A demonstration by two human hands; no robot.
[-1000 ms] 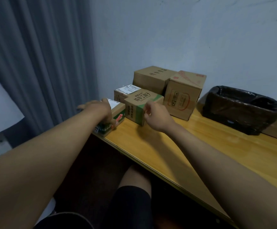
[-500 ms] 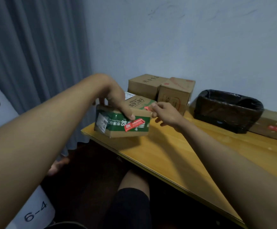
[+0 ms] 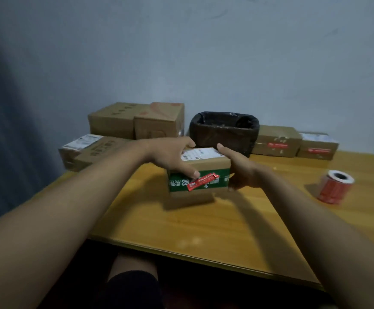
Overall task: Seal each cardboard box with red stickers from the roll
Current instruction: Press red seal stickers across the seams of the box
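Both hands hold a small cardboard box (image 3: 206,166) with a green band just above the middle of the wooden table (image 3: 204,224). My left hand (image 3: 170,157) grips its top and left side, thumb on the front. My right hand (image 3: 239,170) grips its right end. A red sticker (image 3: 202,181) lies slanted across the green band on the front, one end peeling. The roll of red stickers (image 3: 335,186) stands on the table at the right, apart from both hands.
Several cardboard boxes (image 3: 137,123) stand at the back left against the wall. A black-lined bin (image 3: 224,130) sits behind the held box. Two boxes with red stickers (image 3: 277,141) stand at the back right. My knee shows under the table's front edge.
Both hands have carried the green-banded box from the table's left corner to its middle. The view has swung right, so the sticker roll and the right-hand boxes show.
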